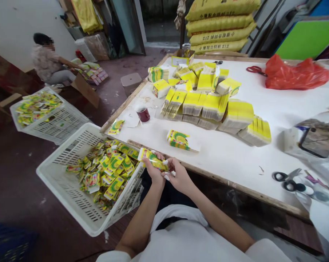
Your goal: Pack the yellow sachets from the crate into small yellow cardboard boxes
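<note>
Above the table's near edge, my left hand (154,173) is wrapped around a small yellow-and-green carton (153,159). The fingers of my right hand (180,177) pinch at the carton's right end, and white coverings show on some fingertips. Whether that end is folded in is hidden by the fingers. Just beyond, a short stack of flat printed cartons (178,140) lies on the white tabletop (221,160). Left of my hands, a white plastic crate (68,202) holds many small yellow-and-green cartons (115,164).
Rows of bundled yellow cartons (215,103) cover the table's far middle. A dark red cup (143,114), black-handled scissors (287,179), a phone (317,141) and a red plastic bag (294,74) also lie there. A second crate (51,125) and a seated person (51,60) are at left.
</note>
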{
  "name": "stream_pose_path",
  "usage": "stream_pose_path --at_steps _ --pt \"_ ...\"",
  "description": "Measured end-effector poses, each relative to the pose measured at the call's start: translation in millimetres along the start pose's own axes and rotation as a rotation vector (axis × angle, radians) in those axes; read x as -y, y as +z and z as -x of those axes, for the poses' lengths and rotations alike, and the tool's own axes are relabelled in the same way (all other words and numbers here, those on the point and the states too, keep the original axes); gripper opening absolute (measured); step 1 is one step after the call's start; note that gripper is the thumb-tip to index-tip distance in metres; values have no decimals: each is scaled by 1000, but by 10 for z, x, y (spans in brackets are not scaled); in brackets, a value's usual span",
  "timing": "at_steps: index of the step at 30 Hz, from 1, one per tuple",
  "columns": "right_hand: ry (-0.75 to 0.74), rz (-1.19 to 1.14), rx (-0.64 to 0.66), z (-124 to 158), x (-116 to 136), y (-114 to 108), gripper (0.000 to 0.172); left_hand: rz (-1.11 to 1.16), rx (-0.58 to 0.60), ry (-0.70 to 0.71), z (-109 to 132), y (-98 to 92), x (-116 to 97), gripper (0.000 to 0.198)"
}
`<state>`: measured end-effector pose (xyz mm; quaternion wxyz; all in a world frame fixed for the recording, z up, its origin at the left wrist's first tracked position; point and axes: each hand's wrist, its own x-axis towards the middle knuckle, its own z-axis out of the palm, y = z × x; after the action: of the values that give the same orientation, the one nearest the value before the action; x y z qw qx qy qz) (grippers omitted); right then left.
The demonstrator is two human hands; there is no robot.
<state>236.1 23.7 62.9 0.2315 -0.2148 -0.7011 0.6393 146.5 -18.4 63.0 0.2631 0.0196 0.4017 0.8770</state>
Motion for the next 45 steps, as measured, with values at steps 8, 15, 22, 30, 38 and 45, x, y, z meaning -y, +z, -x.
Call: stream_pose_path --at_steps 8,15,22,30,38,45 --pt "-49 113 -141 -100 -70 -396 8 -606 195 108 139 -216 -63 36" --pt "-469 641 -90 59 81 -758 27 -681 657 -64 -60 -446 -618 91" --pt "-531 619 -92 312 -152 -496 44 -1167 795 -175 347 -393 -406 72" --pt "321 -244 -62 271 -286 -283 41 -1369 720 155 489 -378 -175 78" --pt "63 30 -62 281 -429 -221 51 -1428 767 143 397 -446 -119 65" --pt "-88 200 -77 283 -518 -272 44 -1543 615 328 367 -426 -50 65"
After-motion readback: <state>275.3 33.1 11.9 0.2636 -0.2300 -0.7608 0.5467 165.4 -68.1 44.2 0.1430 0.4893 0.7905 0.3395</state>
